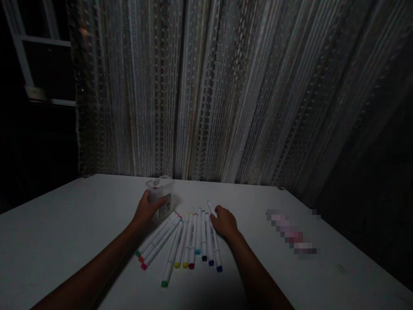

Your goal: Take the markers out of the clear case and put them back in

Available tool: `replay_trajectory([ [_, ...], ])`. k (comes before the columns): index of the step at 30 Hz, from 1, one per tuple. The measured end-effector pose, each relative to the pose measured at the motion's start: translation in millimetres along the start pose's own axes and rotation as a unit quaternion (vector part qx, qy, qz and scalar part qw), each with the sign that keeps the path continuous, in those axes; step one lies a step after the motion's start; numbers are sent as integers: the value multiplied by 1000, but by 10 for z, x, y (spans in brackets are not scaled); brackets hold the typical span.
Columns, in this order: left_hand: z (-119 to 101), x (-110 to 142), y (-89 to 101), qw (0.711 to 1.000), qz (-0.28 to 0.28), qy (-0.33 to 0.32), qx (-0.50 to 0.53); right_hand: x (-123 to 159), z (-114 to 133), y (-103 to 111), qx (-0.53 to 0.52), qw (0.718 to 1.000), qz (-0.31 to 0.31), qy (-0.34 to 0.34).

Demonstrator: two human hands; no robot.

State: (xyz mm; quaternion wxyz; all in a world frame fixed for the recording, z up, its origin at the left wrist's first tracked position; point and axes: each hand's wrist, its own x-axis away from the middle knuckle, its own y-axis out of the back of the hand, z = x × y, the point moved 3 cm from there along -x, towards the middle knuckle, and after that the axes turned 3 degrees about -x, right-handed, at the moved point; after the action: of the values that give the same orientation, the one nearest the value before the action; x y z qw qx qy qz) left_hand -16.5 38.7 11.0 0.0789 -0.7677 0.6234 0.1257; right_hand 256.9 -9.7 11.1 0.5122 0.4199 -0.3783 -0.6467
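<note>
My left hand [147,209] is wrapped round a clear plastic container [166,189], with its thumb across the side that bears a dark label. The container stands upright on the white table, its top open and a handle at the rim. To the right, my right hand [225,220] is closed on a white marker [211,208], whose far end points up and left beyond the fingers. Between my hands several white markers [187,241] lie fanned out, with coloured ends toward me. A green-ended marker [167,271] reaches nearest to me.
The white table [80,224] runs back to a striped string curtain [193,94]. A pixelated pinkish object [290,232] lies on the right side. A small pale piece [341,269] is near the right edge. A window frame [48,41] shows at upper left; the room is dim.
</note>
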Motion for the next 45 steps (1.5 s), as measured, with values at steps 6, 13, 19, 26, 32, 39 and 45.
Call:
replay_trajectory([
  [6,-11,112,91,1000,8,1,-11,-19,-57,-42,-12,1000,-14,5],
  [13,13,852,295,909,155,-93,-376,-67,-95,-57,-28,999,-7,-15],
  [19,-211,1040,-253,763,256,-148,-575,-66,-74,-20,-39,998,1,-39],
  [26,-412,792,-553,729,274,-141,-611,-56,-76,-4,-28,999,0,-31],
  [32,-332,806,-519,726,271,-122,-620,-63,-75,-13,-26,999,4,-30],
  [39,-323,773,-531,730,264,-114,-619,-73,-70,-7,-19,999,5,-31],
  [45,-402,618,-357,818,186,-127,-530,-61,-66,2,-21,999,2,-27],
])
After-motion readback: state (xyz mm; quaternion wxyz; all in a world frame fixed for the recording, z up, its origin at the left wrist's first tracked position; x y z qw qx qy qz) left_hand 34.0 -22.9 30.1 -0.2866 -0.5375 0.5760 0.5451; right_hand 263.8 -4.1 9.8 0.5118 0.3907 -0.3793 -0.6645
